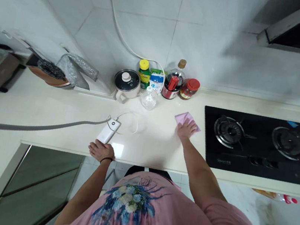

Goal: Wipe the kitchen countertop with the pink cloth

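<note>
My right hand [185, 128] lies flat with its fingers spread on a pink cloth [185, 118], pressing it onto the cream countertop [54, 109] just left of the stove. My left hand [101, 150] rests palm down, fingers apart, at the counter's front edge. It touches the near end of a white power bank [108, 130] with a white cable looped beside it.
A black two-burner gas stove [260, 144] is set in the counter at right. Against the back wall stand a small lidded pot [127, 82], a clear jar [149, 98] and several bottles and jars [174, 80]. A pan with a scrubber [50, 71] sits at left.
</note>
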Motion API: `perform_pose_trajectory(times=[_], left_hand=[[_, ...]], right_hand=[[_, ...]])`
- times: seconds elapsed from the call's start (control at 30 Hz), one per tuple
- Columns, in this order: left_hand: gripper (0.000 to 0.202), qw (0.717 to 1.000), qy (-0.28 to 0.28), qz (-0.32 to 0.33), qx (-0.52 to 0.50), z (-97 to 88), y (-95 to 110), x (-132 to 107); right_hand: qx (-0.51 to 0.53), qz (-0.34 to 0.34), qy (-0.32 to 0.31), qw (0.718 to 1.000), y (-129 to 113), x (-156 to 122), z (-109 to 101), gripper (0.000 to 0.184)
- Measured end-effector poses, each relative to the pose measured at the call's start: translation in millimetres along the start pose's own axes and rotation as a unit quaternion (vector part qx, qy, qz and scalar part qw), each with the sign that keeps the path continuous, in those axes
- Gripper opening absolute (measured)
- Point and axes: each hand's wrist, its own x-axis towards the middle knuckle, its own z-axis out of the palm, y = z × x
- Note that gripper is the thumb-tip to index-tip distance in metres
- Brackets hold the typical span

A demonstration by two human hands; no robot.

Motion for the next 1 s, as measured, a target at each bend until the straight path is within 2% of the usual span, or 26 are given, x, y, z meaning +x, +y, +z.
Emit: perform_pose_trajectory(times=[0.07,0.17,0.23,0.3,0.37,0.43,0.5,0.67,0.73,0.8,0.87,0.9,0.93,1.0], left_hand=[[0.068,1.0,0.0,-0.001,0.0,0.7,-0.5,0.3],[0.069,1.0,0.0,-0.003,0.003,0.3,-0.7,0.7],[0.069,1.0,-0.002,-0.002,0.007,-0.8,-0.2,0.9],[0.069,1.0,-0.004,-0.001,0.009,-1.8,0.7,1.1],[0.068,1.0,-0.004,-0.001,0.008,-2.2,1.6,1.2],[0.068,1.0,-0.005,-0.001,0.006,-2.0,2.1,0.9],[0.068,1.0,-0.004,0.0,0.004,-1.3,2.0,0.6],[0.069,1.0,0.0,-0.003,-0.001,0.3,0.5,0.2],[0.069,1.0,-0.001,-0.004,-0.003,0.7,-0.1,0.3],[0.068,1.0,-0.002,-0.005,-0.004,1.3,-0.7,0.4],[0.069,1.0,-0.003,-0.007,-0.005,2.3,-1.4,0.5],[0.069,1.0,-0.003,-0.01,-0.005,3.0,-1.7,0.5],[0.069,1.0,-0.003,-0.013,-0.006,3.8,-1.9,0.5],[0.07,1.0,-0.004,-0.018,-0.009,5.0,-2.1,0.6]], right_hand=[[-0.025,-0.077,-0.029,0.996,-47.9,-17.0,16.9,0.073],[-0.052,-0.255,-0.1,0.96,-104.8,-79.1,55.1,0.072],[-0.05,-0.381,-0.128,0.914,-121.8,-126.6,78.2,0.072],[-0.036,-0.485,-0.137,0.863,-119.3,-162.3,91.9,0.071],[-0.027,-0.541,-0.134,0.83,-99.1,-178.2,93.7,0.071],[-0.032,-0.543,-0.124,0.83,-64.1,-175.5,84.9,0.07],[-0.051,-0.502,-0.105,0.857,-17.2,-162.4,69.7,0.068],[-0.104,-0.318,-0.011,0.942,126.8,-138.6,28.9,0.062],[-0.108,-0.27,0.03,0.956,177.8,-138.9,16.7,0.064],[-0.1,-0.248,0.049,0.962,213.3,-140.3,6.4,0.064],[-0.086,-0.231,0.051,0.968,227.4,-138.0,-3.7,0.064],[-0.077,-0.22,0.05,0.971,225.6,-134.1,-9.1,0.064],[-0.064,-0.208,0.05,0.975,217.9,-127.9,-14.8,0.064],[-0.015,-0.186,0.055,0.981,184.8,-107.9,-26.7,0.065]])
